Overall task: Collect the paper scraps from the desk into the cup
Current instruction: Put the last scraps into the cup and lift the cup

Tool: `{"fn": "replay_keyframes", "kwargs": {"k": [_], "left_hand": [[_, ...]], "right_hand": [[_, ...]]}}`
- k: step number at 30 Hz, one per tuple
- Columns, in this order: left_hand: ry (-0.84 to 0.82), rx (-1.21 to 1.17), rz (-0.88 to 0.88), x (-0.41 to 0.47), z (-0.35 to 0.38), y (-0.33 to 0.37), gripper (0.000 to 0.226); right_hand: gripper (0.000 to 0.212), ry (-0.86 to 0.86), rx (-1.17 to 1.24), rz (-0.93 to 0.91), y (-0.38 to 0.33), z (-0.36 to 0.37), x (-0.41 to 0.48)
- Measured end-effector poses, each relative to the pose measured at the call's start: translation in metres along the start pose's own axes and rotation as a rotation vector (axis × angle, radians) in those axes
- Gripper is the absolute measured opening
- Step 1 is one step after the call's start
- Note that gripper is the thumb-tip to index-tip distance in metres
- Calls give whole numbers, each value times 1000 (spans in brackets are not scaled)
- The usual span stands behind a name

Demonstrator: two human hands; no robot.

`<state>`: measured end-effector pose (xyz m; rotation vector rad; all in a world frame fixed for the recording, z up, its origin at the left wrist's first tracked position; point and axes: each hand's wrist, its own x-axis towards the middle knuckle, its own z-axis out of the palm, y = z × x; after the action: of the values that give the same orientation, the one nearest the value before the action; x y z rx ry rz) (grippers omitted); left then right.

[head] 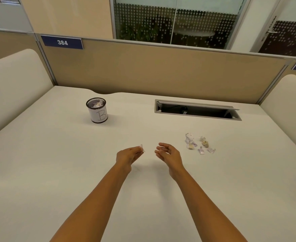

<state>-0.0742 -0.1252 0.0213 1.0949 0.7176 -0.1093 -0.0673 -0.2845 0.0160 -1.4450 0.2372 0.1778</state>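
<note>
A black mesh cup (97, 110) with a white label marked "B" stands upright at the far left of the desk, with crumpled paper showing inside. My left hand (128, 155) hovers over the desk's middle and pinches a small white paper scrap (141, 147) at its fingertips. Just to the right, my right hand (168, 153) is held with loosely spread fingers and holds nothing. Several crumpled paper scraps (198, 144) lie in a loose cluster on the desk, to the right of my right hand.
The white desk (74, 163) is bounded by a beige partition (152, 74) at the back and padded side panels. An open cable slot (198, 110) is cut into the desk's far right, behind the scraps.
</note>
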Motion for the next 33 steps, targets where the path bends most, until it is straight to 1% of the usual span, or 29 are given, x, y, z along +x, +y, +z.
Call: {"fn": "replay_keyframes", "kwargs": {"k": [1,3,4,5,7,9,11,12,13,16,17,18,20,22,24,28,33], "left_hand": [[-2,-23,-6,1,-1,3,13],[9,-62,-8,5,-5,11,12],[18,-79,-6,8,-8,14,11],[27,-94,-4,10,-11,18,10],[36,-117,-5,14,-17,24,10],[37,-133,-5,18,-20,28,10],[39,-152,1,21,-22,32,11],[40,-160,6,22,-22,34,11],[39,-162,9,23,-22,35,10],[26,-156,14,25,-22,38,10],[16,-152,16,26,-22,39,10],[3,-147,17,26,-21,39,10],[-26,-131,14,26,-17,40,10],[-55,-116,13,25,-13,41,11],[-82,-104,16,25,-9,44,13],[-127,-76,32,28,-8,52,14],[-145,-59,37,34,-13,62,21]], "right_hand": [[24,73,-118,-17,3,-7,3],[28,189,-581,-108,12,-23,6],[32,201,-803,-155,18,-29,7],[34,181,-972,-185,24,-34,7],[38,105,-1202,-236,36,-37,4],[40,50,-1287,-305,44,-35,2],[40,-5,-1259,-372,46,-31,2],[38,-13,-1198,-382,46,-29,3],[37,16,-1096,-369,45,-26,3],[33,224,-629,-238,30,-15,7],[29,240,-495,-182,22,-9,9],[24,214,-382,-130,13,-3,11],[21,57,-260,-69,-6,11,17],[30,-146,-278,-68,-23,28,21],[36,-269,-363,-95,-33,43,24],[29,-282,-496,-194,-40,61,30],[26,-207,-586,-334,-38,77,38]]}}
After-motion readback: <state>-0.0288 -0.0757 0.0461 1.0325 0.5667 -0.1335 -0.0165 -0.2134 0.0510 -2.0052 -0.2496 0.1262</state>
